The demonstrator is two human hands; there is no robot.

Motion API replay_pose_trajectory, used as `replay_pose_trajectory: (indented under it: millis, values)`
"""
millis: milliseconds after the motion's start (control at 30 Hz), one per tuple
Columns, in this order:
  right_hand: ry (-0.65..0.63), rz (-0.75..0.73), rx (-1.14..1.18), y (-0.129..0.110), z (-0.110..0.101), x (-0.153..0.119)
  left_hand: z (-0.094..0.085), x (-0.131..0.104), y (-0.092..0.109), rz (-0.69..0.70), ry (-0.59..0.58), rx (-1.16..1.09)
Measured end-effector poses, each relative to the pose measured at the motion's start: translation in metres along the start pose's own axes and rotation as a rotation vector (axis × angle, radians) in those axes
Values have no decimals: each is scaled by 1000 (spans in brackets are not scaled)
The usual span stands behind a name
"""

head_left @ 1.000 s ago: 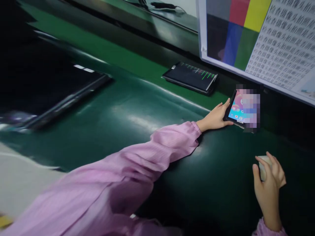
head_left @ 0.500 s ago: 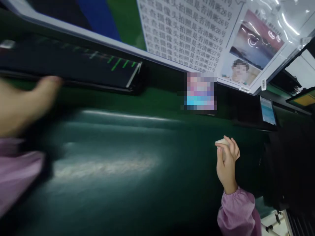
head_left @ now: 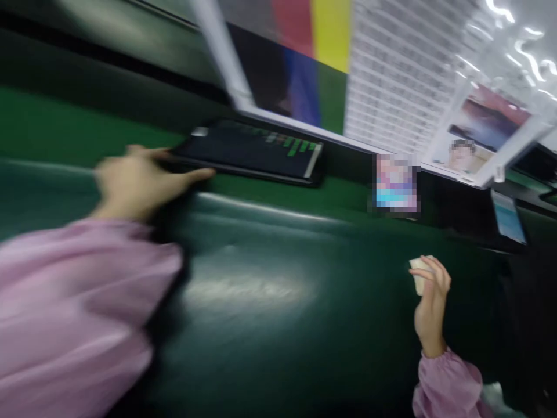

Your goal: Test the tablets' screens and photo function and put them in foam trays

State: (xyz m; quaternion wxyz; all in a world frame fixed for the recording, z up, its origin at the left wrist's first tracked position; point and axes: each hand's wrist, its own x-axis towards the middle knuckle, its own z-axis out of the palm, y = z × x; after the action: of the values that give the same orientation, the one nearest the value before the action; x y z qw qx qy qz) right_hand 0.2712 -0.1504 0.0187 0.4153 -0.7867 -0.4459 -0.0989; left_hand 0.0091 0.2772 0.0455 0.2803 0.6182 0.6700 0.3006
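At the left end of a black tablet (head_left: 256, 150) is my left hand (head_left: 139, 177). Its thumb lies along the tablet's near edge and its other fingers are at the left end, partly blurred. Small green bars show on the dark screen. Off to the right, my right hand (head_left: 431, 302) is raised over the dark green mat (head_left: 304, 348), fingers bent around a small off-white piece (head_left: 420, 283). Whether that piece is cloth, sponge or paper I cannot tell.
Behind the tablet, a white-framed panel (head_left: 300, 128) leans with colour blocks, lines of print and photos. A device with a pixelated screen (head_left: 395, 183) stands before it. Further right, a phone-like device with a light blue screen (head_left: 509, 217) sits near a dark area.
The view has swung left, so the tablet, panel and devices appear further right. More of my left hand and sleeve shows. More of the off-white piece in my right hand is visible.
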Motion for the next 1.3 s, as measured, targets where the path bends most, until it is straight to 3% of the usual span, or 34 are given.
replay_pose_trajectory:
  millis: [67,233,333,500,567,633,700,767,833,933,1000,1033,1067,1100,1167,1233,1267,1300]
  values:
    - [16,-24,2,7,-2,-1,-3,-1,-10,-121,6,-380]
    - [25,-5,12,21,-2,-2,26,7,-13,-123,18,-729]
    - [50,11,-10,23,-2,-1,34,7,-9,-128,-100,-954]
    - [134,9,-8,20,-4,5,27,-16,-11,-176,-396,-1169]
    - [175,-9,-3,18,-5,6,26,-36,-16,-171,-588,-1205]
    - [205,-36,12,15,-5,4,28,-68,-24,-112,-852,-1225]
    - [202,-74,82,12,-5,0,30,-114,-34,-12,-1110,-1225]
    - [167,-103,237,5,-4,-4,31,-170,-45,63,-1290,-1208]
    - [105,-69,443,-5,-1,-8,26,-226,-55,51,-1501,-1165]
    - [-117,93,650,-18,7,-6,7,-281,-64,7,-1856,-1073]
    - [-383,176,670,-24,14,-1,-13,-290,-66,83,-2088,-972]
    - [-488,193,665,-26,18,3,-23,-288,-65,125,-2136,-928]
    - [-561,196,651,-27,23,7,-32,-281,-62,148,-2091,-915]
    - [-601,189,626,-28,28,12,-39,-271,-59,144,-1935,-933]
    - [-622,164,557,-28,41,25,-42,-247,-50,88,-1364,-1003]
    - [-579,177,517,-25,57,41,-27,-218,-42,68,-781,-1019]
    - [-532,206,517,-22,65,49,-14,-204,-39,89,-599,-999]
    - [-473,244,526,-18,73,57,1,-192,-37,108,-508,-956]
